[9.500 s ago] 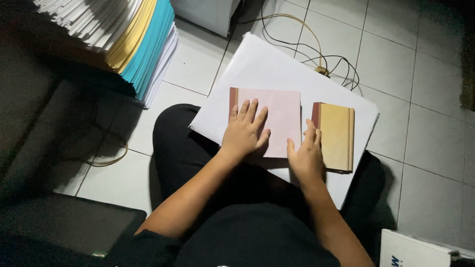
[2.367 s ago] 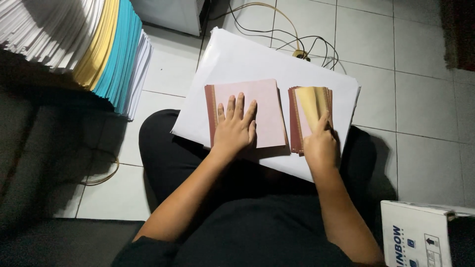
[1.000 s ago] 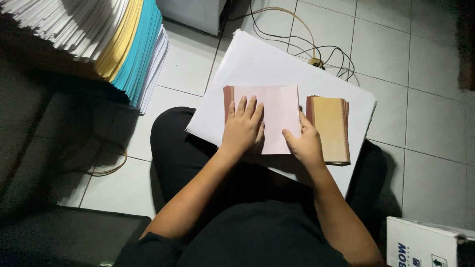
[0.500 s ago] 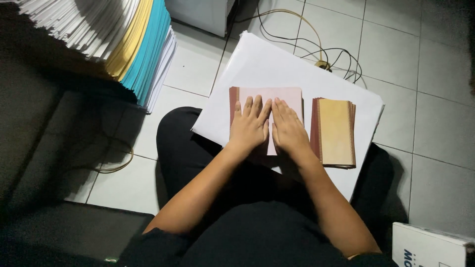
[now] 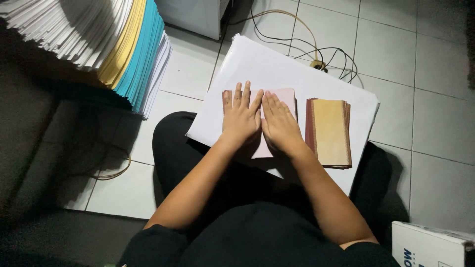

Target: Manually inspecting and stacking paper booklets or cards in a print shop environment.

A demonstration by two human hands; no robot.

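**Two flat hands on a pink sheet**

Both hands lie palm down, side by side, on a pale pink paper sheet (image 5: pixel 282 99) with a darker reddish strip along its left edge. The left hand (image 5: pixel 241 120) has its fingers spread and pointing away from the body; the right hand (image 5: pixel 279 126) rests just beside it, fingers closer together, the two thumbs nearly touching. Neither hand pinches or grips anything; they press flat.

The pink sheet sits directly under the palms, showing only beyond the fingertips and a little below the right wrist. It looks thin, light and limp, likely to crease or slide if pushed from one side, so a free corner or edge beyond the fingertips seems the best place to lift it. Whether it is a single sheet or a folded piece cannot be told.

Just to the right of the right hand, apart from it, lies a small stack of tan and reddish-brown sheets (image 5: pixel 330 131), edges roughly squared. Both rest on a large white board (image 5: pixel 277 64) laid across the person's lap, which is clothed in black.

Further left of the left hand stands a tall pile of white, yellow and turquoise paper (image 5: pixel 118 44). Beyond the fingertips, cables (image 5: pixel 316 54) trail over the tiled floor (image 5: pixel 425 74). A white box (image 5: pixel 425 244) sits near the right elbow.
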